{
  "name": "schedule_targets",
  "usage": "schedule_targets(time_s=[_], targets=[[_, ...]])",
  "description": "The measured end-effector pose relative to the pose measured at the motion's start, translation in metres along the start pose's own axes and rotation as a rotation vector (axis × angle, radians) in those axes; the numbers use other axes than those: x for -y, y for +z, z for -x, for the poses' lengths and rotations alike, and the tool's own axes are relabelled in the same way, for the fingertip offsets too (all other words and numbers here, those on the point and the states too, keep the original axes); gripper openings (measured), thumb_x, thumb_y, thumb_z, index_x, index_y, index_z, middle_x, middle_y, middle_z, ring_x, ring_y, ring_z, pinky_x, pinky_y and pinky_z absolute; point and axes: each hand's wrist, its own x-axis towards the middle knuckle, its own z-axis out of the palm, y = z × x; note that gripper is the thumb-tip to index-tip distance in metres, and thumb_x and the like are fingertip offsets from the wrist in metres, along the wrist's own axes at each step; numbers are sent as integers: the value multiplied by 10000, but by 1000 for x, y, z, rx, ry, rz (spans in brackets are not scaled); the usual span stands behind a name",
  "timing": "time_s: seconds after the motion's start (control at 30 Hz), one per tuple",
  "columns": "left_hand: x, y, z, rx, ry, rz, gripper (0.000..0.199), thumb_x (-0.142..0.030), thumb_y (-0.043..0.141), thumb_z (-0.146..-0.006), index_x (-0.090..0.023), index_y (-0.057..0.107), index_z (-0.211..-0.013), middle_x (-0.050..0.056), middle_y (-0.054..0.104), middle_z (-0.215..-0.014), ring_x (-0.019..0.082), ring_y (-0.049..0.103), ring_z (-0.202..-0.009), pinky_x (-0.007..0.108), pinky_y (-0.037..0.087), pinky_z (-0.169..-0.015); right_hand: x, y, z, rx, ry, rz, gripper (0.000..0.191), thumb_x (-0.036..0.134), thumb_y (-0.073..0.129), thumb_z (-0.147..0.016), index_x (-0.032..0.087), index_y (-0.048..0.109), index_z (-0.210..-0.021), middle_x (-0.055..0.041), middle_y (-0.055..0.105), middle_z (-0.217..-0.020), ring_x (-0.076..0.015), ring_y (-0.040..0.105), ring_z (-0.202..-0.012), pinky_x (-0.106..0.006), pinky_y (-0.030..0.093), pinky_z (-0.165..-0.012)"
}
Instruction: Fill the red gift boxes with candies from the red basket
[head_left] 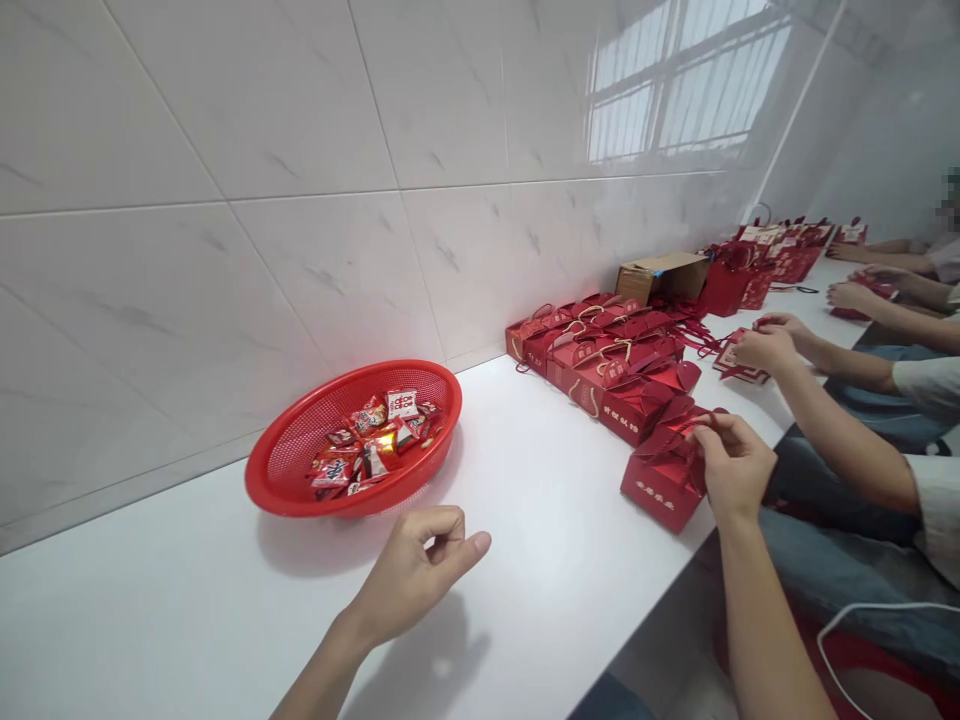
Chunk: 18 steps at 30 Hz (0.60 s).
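My left hand hovers over the white table in front of the red plastic basket, its fingers curled in a loose fist and its thumb pointing right. Nothing shows in it. Inside the basket lie several red-wrapped snack packets. On the right, my right hand pinches the top of a small red gift box near its ribbon. That box stands upright close to the table's front edge, beside rows of similar red gift boxes with cord handles.
A tiled wall runs behind the table. Farther along are an open cardboard box and red gift bags. Co-workers sit to the right; one person's hands hold a red box. A white cable hangs at the lower right.
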Motion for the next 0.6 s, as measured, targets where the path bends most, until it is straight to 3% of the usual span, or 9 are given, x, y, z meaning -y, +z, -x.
schedule_targets(time_s=[0.13, 0.33, 0.47, 0.6], targets=[[1, 1, 0, 18, -11, 0, 466, -406, 557, -885, -209, 267, -579, -56, 262, -561, 91, 255, -534, 234, 226, -494, -9, -2, -13, -97, -99, 115, 180, 365, 628, -654, 194, 629, -709, -17, 617, -633, -162, 551, -559, -290, 434, -535], [1, 2, 0, 42, -29, -10, 454, -401, 556, -888, -212, 280, -581, -56, 287, -558, 97, 277, -539, 238, 245, -507, -14, 1, -24, -118, -223, 274, 209, 378, 582, -701, 185, 646, -744, -36, 609, -642, -177, 524, -562, -319, 435, -564], [3, 3, 1, 67, -41, -2, 459, -408, 554, -898, -214, 278, -587, -60, 284, -557, 96, 281, -541, 238, 255, -510, -17, 7, -30, -60, -262, 329, 186, 372, 569, -711, 200, 634, -732, -43, 632, -650, -180, 530, -567, -331, 451, -598], [5, 3, 1, 76, -30, -11, 464, -399, 559, -905, -210, 277, -588, -61, 290, -558, 93, 282, -543, 237, 262, -515, -17, 7, -32, 57, -296, 378, 182, 373, 566, -715, 213, 637, -763, -72, 685, -722, -224, 613, -683, -376, 507, -726]])
